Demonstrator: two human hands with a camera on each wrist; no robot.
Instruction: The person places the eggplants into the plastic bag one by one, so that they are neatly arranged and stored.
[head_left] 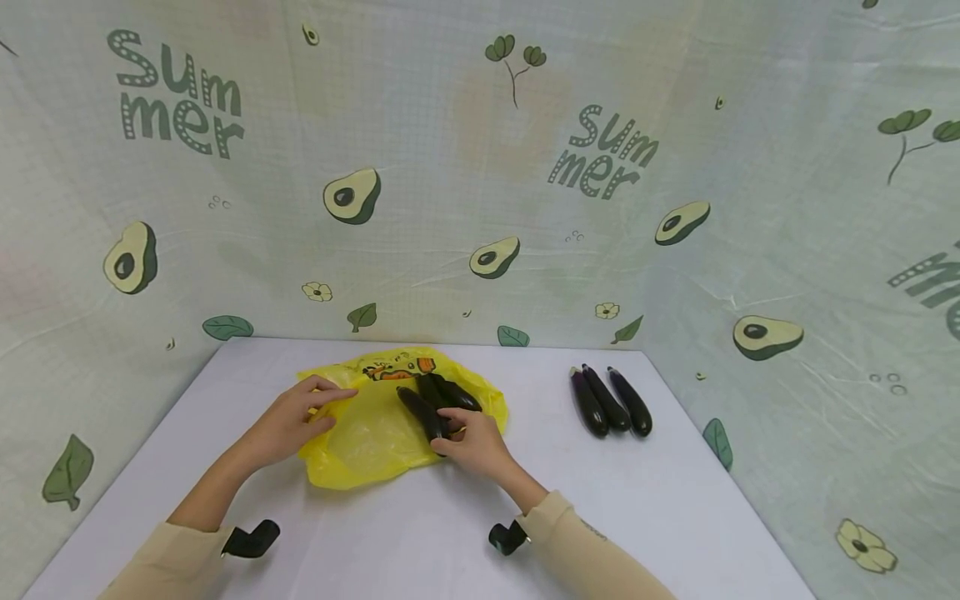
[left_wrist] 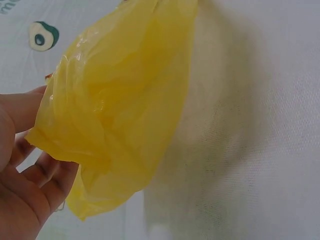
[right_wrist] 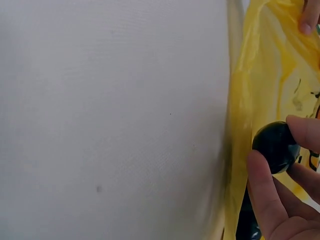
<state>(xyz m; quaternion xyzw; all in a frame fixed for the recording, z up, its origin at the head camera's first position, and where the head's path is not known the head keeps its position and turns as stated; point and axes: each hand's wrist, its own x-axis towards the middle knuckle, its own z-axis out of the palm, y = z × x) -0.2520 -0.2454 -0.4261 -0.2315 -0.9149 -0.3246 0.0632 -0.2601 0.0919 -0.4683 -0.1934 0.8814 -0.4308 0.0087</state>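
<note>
A yellow plastic bag [head_left: 367, 425] with a printed picture lies spread on the table. My right hand [head_left: 476, 446] grips the near end of a dark eggplant [head_left: 417, 406], which lies over the bag. The right wrist view shows the rounded end of that eggplant [right_wrist: 276, 148] between thumb and fingers. Just beyond it, two more eggplants [head_left: 459, 395] rest on or in the bag; I cannot tell which. My left hand [head_left: 288, 423] touches the bag's left edge, thumb and forefinger apart. In the left wrist view, yellow plastic [left_wrist: 125, 100] covers its fingertips.
Three eggplants [head_left: 588, 402] lie side by side on the right of the white table [head_left: 525, 508]. A printed cloth [head_left: 420, 167] with avocados stands behind and at both sides. Each sleeve carries a small black device [head_left: 253, 539] at the cuff.
</note>
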